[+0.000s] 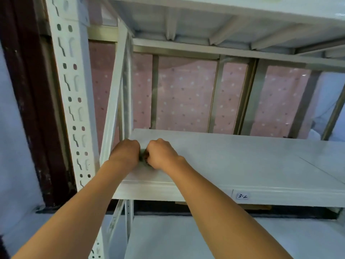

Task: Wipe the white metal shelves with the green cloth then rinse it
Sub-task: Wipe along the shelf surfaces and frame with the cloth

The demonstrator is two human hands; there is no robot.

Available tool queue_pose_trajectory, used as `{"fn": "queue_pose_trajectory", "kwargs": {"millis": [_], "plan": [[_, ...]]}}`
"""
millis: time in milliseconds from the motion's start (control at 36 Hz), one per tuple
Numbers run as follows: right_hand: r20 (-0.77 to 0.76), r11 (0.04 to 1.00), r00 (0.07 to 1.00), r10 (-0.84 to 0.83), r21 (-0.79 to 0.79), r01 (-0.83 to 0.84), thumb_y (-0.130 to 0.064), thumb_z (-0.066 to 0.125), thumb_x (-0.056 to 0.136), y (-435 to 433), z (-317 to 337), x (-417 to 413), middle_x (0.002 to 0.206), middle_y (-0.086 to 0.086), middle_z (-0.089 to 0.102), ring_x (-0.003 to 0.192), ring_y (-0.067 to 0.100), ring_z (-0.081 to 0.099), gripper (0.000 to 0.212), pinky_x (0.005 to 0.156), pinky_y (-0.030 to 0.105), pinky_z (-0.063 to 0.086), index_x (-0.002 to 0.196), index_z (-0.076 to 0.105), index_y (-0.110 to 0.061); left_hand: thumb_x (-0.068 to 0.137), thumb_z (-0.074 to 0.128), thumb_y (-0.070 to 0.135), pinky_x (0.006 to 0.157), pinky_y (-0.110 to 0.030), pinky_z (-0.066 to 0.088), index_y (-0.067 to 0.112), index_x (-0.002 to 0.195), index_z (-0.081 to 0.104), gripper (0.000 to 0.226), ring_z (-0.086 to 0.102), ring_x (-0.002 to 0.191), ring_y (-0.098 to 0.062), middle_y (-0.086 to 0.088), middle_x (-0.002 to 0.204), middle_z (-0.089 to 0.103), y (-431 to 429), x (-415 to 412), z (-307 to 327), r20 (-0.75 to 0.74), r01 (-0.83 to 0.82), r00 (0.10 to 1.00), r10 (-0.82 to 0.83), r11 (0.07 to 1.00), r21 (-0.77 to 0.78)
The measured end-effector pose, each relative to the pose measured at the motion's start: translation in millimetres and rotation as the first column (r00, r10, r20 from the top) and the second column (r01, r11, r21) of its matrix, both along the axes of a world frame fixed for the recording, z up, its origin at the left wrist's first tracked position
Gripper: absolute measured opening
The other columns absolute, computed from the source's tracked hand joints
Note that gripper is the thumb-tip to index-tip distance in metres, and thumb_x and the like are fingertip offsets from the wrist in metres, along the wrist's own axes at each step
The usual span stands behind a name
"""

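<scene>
Bunching green cloth (143, 158) between both fists (mostly hidden)

The shelf (233, 161) is seen as white painted metal, smooth and matt with a faint sheen along its front edge. The upright post (74, 94) is made of the same white painted metal, punched with slots and scuffed in places. A small paper label (242, 196) is stuck on the shelf's front lip. Behind the rack, pink dotted cloth (186, 96) is seen through glossy panes set in dull metal frames (249, 98). The door frame (31, 101) at the left is dark, worn wood
</scene>
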State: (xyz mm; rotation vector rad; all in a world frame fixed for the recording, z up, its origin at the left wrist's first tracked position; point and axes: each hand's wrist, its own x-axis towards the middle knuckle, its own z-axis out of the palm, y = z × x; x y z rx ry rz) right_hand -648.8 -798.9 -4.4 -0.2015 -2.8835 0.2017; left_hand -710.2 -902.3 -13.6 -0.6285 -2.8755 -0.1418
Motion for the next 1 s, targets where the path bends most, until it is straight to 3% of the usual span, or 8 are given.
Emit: {"fn": "queue_pose_trajectory", "kwargs": {"millis": [167, 278, 389, 444, 556, 694, 833, 1000], "plan": [[-0.019, 0.999, 0.999, 0.028, -0.037, -0.028, -0.013, 0.059, 0.094, 19, -1, -25, 0.107, 0.017, 0.062, 0.08, 0.029, 0.052, 0.021, 0.068, 0.032, 0.041, 0.11, 0.067, -0.003, 0.093, 0.058, 0.014, 0.07, -0.033, 0.055, 0.008, 0.091, 0.067, 0.011, 0.06, 0.073, -0.025, -0.008, 0.082, 0.056, 18, -26, -2, 0.008, -0.043, 0.999, 0.043, 0.998, 0.049], [-0.021, 0.997, 0.999, 0.028, -0.072, -0.029, -0.015, 0.059, 0.095, 31, -1, -44, 0.111, 0.017, 0.061, 0.097, 0.034, 0.062, 0.023, 0.072, 0.032, 0.043, 0.114, 0.066, -0.003, 0.093, 0.058, 0.016, 0.072, -0.034, 0.056, 0.006, 0.085, 0.068, 0.016, 0.06, 0.069, -0.024, -0.01, 0.084, 0.061, 31, -48, -3, 0.025, -0.045, 0.999, 0.043, 0.995, 0.094], [-0.038, 0.995, 0.999, 0.019, -0.093, -0.023, -0.014, 0.057, 0.097, 45, -2, -67, 0.101, 0.015, 0.06, 0.085, 0.029, 0.057, 0.02, 0.07, 0.031, 0.041, 0.11, 0.067, -0.002, 0.095, 0.058, 0.02, 0.072, -0.032, 0.056, 0.003, 0.091, 0.07, 0.021, 0.066, 0.077, -0.026, -0.013, 0.088, 0.066, 45, -75, -4, 0.025, -0.051, 0.998, 0.049, 0.993, 0.11], [-0.041, 0.994, 0.999, 0.013, -0.104, -0.018, -0.014, 0.058, 0.098, 50, -1, -80, 0.098, 0.014, 0.059, 0.084, 0.028, 0.055, 0.02, 0.07, 0.03, 0.041, 0.111, 0.067, -0.002, 0.096, 0.057, 0.02, 0.077, -0.033, 0.057, 0.002, 0.095, 0.069, 0.022, 0.068, 0.085, -0.028, -0.014, 0.094, 0.068, 53, -89, -5, 0.025, -0.062, 0.998, 0.061, 0.994, 0.085], [-0.046, 0.992, 0.999, 0.011, -0.124, -0.016, -0.014, 0.058, 0.097, 61, 0, -106, 0.116, 0.019, 0.063, 0.102, 0.034, 0.062, 0.025, 0.079, 0.033, 0.047, 0.116, 0.066, -0.001, 0.097, 0.054, 0.018, 0.081, -0.033, 0.057, 0.003, 0.102, 0.068, 0.021, 0.067, 0.091, -0.027, -0.012, 0.097, 0.067, 68, -115, -5, -0.025, -0.091, 0.996, 0.09, 0.996, -0.026], [-0.007, 0.994, 1.0, -0.01, -0.112, 0.009, -0.017, 0.061, 0.095, 79, 4, -141, 0.125, 0.019, 0.06, 0.11, 0.035, 0.061, 0.033, 0.086, 0.034, 0.049, 0.125, 0.062, -0.003, 0.096, 0.051, 0.016, 0.085, -0.033, 0.057, 0.008, 0.108, 0.063, 0.019, 0.066, 0.099, -0.026, -0.008, 0.104, 0.066, 85, -140, 1, -0.057, -0.097, 0.994, 0.09, 0.984, -0.147], [0.0, 0.994, 1.0, -0.023, -0.107, 0.023, -0.014, 0.059, 0.093, 96, 4, -166, 0.115, 0.019, 0.063, 0.101, 0.036, 0.063, 0.028, 0.078, 0.033, 0.048, 0.119, 0.066, -0.005, 0.091, 0.054, 0.007, 0.071, -0.029, 0.05, 0.009, 0.091, 0.06, 0.006, 0.058, 0.081, -0.024, -0.007, 0.085, 0.055, 101, -165, 2, 0.0, -0.085, 0.996, 0.085, 0.995, -0.058], [0.006, 0.991, 0.999, -0.045, -0.126, 0.045, -0.015, 0.061, 0.091, 114, 3, -188, 0.107, 0.018, 0.063, 0.094, 0.035, 0.064, 0.024, 0.071, 0.031, 0.048, 0.111, 0.07, -0.005, 0.089, 0.053, 0.006, 0.065, -0.028, 0.047, 0.009, 0.098, 0.069, 0.018, 0.056, 0.075, -0.023, -0.004, 0.073, 0.052, 111, -191, 1, 0.038, -0.047, 0.998, 0.048, 0.999, -0.009]]}}
